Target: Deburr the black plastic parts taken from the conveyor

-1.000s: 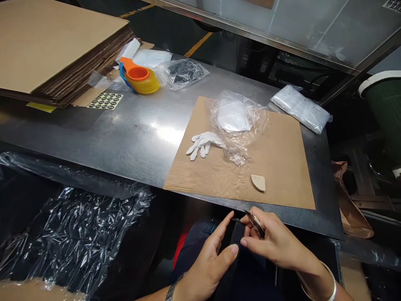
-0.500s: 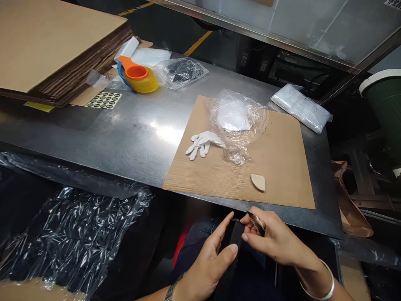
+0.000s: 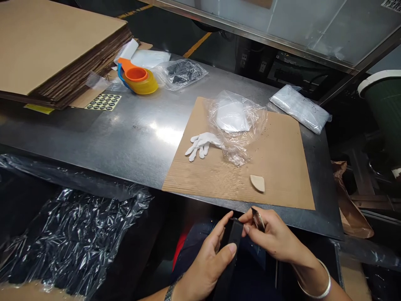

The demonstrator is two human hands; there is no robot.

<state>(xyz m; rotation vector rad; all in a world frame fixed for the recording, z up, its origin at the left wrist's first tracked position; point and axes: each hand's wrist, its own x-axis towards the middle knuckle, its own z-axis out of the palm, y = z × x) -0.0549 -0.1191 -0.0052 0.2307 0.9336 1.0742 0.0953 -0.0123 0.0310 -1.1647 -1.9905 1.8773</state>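
Note:
My left hand [image 3: 208, 263] is closed around a long black bar [image 3: 236, 232], its thumb lying along the near face. The bar's lower end fades into the dark below. Beside the bar's top end, my right hand [image 3: 277, 238] is closed on a small pointed blade tool [image 3: 258, 220], whose dark tip points up. Thumb and fingertips of that hand come right up to the bar's upper edge. Beyond both hands, a fan-shaped beige pad [image 3: 257, 183] lies on a cardboard sheet [image 3: 282, 167].
A white glove [image 3: 203, 144] and a clear plastic bag [image 3: 233, 117] with white contents lie on the cardboard. Further left on the metal table [image 3: 134, 138] are a tape roll [image 3: 142, 83], a sticker sheet [image 3: 103, 101] and stacked cardboard [image 3: 62, 42]. Black plastic wrap [image 3: 78, 238] fills the lower left.
The blade tool has turned more upright in my right hand, with its tip shifted slightly right. My left hand and the black bar have barely moved.

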